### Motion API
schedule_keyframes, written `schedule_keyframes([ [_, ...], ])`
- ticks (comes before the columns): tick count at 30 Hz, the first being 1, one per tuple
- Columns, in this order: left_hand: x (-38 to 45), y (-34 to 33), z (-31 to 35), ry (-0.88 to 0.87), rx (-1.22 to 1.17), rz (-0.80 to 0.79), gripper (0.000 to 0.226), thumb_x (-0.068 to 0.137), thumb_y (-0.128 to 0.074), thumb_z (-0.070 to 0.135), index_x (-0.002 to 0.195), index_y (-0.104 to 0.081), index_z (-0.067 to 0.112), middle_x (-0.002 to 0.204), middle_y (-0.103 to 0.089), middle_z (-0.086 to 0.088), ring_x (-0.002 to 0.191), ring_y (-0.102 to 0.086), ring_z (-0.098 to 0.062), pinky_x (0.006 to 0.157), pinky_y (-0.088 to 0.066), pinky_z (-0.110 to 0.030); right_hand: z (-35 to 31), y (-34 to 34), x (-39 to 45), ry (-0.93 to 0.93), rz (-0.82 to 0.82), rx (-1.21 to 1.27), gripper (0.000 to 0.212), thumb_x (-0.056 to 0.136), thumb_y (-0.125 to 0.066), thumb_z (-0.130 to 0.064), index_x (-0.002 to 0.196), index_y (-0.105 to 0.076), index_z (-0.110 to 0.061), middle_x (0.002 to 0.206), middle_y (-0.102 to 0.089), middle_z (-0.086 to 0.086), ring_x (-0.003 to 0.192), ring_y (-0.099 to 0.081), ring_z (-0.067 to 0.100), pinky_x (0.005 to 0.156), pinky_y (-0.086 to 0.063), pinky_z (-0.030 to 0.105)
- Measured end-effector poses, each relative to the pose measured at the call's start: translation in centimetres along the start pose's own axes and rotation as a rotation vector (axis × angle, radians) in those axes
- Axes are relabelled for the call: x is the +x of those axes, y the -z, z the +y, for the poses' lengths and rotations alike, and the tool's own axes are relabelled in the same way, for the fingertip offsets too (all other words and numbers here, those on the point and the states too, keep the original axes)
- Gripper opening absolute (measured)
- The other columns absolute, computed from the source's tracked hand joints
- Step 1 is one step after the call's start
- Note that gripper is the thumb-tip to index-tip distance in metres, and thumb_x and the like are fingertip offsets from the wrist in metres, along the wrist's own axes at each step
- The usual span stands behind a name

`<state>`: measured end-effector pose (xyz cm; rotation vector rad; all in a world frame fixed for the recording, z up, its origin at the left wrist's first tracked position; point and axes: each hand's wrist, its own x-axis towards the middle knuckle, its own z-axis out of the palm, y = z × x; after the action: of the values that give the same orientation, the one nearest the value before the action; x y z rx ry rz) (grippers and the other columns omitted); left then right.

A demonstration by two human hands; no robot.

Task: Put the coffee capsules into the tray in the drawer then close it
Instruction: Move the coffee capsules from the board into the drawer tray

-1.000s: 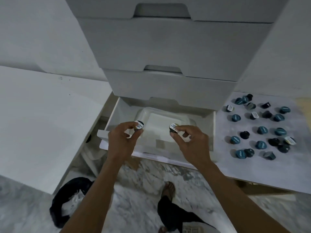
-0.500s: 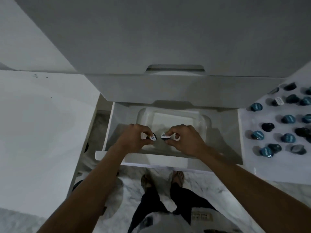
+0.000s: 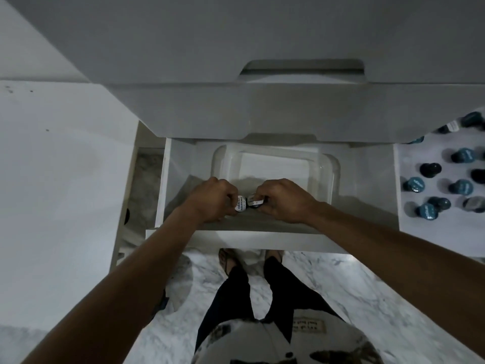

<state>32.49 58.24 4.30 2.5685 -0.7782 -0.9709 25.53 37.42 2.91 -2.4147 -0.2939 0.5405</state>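
2 capsules, one (image 3: 241, 204) pinched in the left hand (image 3: 210, 199), one (image 3: 255, 201) in the right hand (image 3: 284, 199), meet at the tray's (image 3: 333, 166) 6 o'clock edge inside the open drawer (image 3: 262, 239). Best carry them toward 12 o'clock, lower gently, then let go. More capsules (image 3: 462, 156) wait at 3 o'clock.

- Left hand (image 3: 212, 199) covers most of its capsule (image 3: 241, 204); only the white lid shows, print too small to read.
- Right hand (image 3: 282, 199) hides the body of the 2nd capsule (image 3: 255, 201).
- Tray (image 3: 329, 177) near rim behind both hands.
- Loose capsules (image 3: 463, 155) cut off at right edge.
- Drawer (image 3: 367, 185) back under the cabinet front.
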Motion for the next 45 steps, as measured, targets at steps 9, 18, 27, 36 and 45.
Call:
schedule_keyframes([
  [9,-0.1,-0.4,-0.2,-0.020,-0.069,0.025,0.022,0.074,-0.078,0.037,0.086,-0.060,0.033,0.095,-0.071,0.009,0.086,-0.064,-0.011,0.079,-0.056,-0.039,-0.3,-0.2,0.1,-0.005,-0.094,0.027,0.023,0.079,-0.076,-0.019,0.101,-0.069,-0.015,0.100,-0.066,0.003,0.089,-0.061,0.019,0.079,-0.051,0.037],
  [18,-0.4,-0.4,-0.8,0.019,-0.020,-0.042,0.034,0.079,-0.074,0.039,0.111,-0.062,0.033,0.099,-0.073,0.011,0.097,-0.064,-0.012,0.086,-0.055,-0.039,-0.8,-0.6,0.4,0.024,-0.138,0.030,0.018,0.082,-0.071,-0.016,0.099,-0.069,-0.016,0.099,-0.068,0.001,0.088,-0.062,0.018,0.079,-0.052,0.038],
  [27,-0.7,-0.5,-0.7,0.009,-0.008,-0.077,0.021,0.078,-0.073,0.039,0.098,-0.069,0.032,0.094,-0.073,0.008,0.090,-0.066,-0.012,0.080,-0.057,-0.041,-0.5,-0.7,0.1,0.035,-0.137,0.044,0.018,0.082,-0.073,-0.019,0.099,-0.069,-0.020,0.097,-0.070,-0.001,0.086,-0.063,0.015,0.076,-0.053,0.037],
  [36,-1.0,0.0,-0.2,0.012,0.030,-0.084,0.025,0.080,-0.073,0.036,0.105,-0.068,0.034,0.102,-0.072,0.008,0.098,-0.064,-0.014,0.086,-0.054,-0.039,-0.6,-1.0,-0.1,0.034,-0.141,0.026,0.022,0.086,-0.069,-0.025,0.107,-0.066,-0.028,0.102,-0.069,-0.004,0.086,-0.060,0.012,0.074,-0.053,0.034],
  [45,-1.3,-0.1,-0.4,0.041,0.036,-0.059,0.021,0.077,-0.073,0.038,0.096,-0.066,0.035,0.102,-0.070,0.010,0.097,-0.064,-0.013,0.086,-0.054,-0.040,-0.6,-1.0,-0.2,-0.010,-0.148,0.023,0.021,0.087,-0.068,-0.025,0.107,-0.066,-0.027,0.099,-0.070,-0.001,0.088,-0.062,0.017,0.073,-0.051,0.032],
])
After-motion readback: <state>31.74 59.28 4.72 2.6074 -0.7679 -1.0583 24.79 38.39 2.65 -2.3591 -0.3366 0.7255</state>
